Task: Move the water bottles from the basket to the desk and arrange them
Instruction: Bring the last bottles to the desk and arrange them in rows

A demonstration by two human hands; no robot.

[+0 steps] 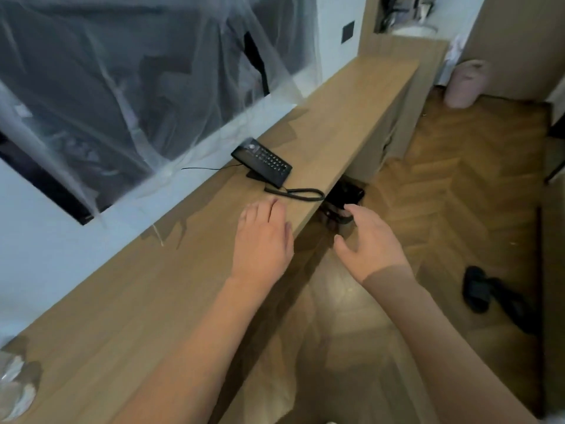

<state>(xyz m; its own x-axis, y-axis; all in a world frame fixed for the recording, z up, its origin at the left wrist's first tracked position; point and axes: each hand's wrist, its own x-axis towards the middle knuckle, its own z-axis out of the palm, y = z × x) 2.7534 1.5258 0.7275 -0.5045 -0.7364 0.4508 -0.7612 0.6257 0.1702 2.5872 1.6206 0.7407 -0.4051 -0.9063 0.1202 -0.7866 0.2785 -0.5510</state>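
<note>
Lower left corner: clear plastic items (13,381), cut off by the frame edge and too blurred to identify, on the desk (128,301). Centre: left hand (263,237) flat, fingers relaxed over the desk edge; right hand (367,243) spread, holding nothing, covering part of a dark object (345,194) under the desk, possibly the basket. Further: black telephone (263,165); upper left, plastic-sheeted dark screen (122,87); no bottle clearly seen

Single head-worn wide-angle view, looking forward and steeply down from standing height. The long light-wood desk (171,289) runs diagonally from lower left to upper right, close under the camera. Both bare hands enter from the bottom edge, near the lens. The brown herringbone wood floor (458,209) fills the right side. Edges bend from lens distortion.
</note>
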